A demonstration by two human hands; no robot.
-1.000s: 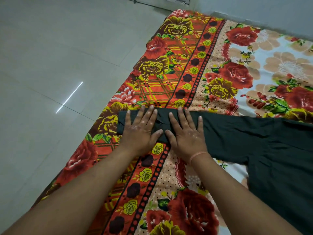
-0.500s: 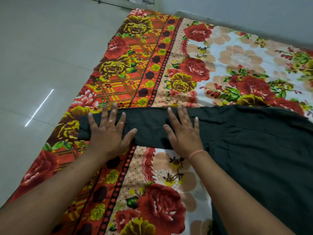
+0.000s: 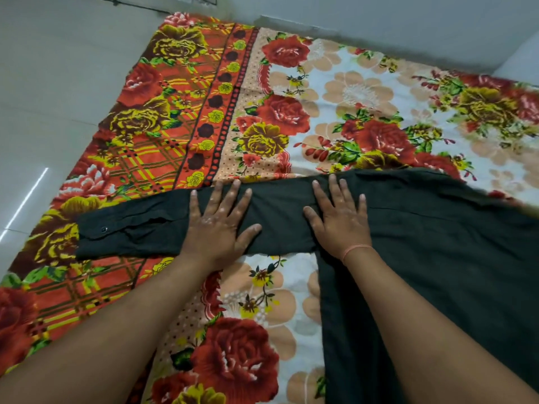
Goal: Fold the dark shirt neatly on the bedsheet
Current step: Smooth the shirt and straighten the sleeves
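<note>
Left hand (image 3: pixel 217 225) and right hand (image 3: pixel 339 220) pressed flat, fingers spread, gripping nothing, on sleeve (image 3: pixel 163 225) of dark shirt (image 3: pixel 437 243). Risk: uneven pressing likely bunched sleeve, skewed fold.

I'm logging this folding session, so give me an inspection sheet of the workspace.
Surface: floral bedsheet spread flat on the floor.
Job's things: dark shirt lying on the bedsheet, sleeve stretched out left, cuff button showing.
Clutter: nothing seen.
Hands: left hand and right hand pressed flat, fingers spread, on the sleeve; pink band on the right wrist.
Cables: nothing seen.
Surroundings: pale tiled floor, wall behind.
</note>
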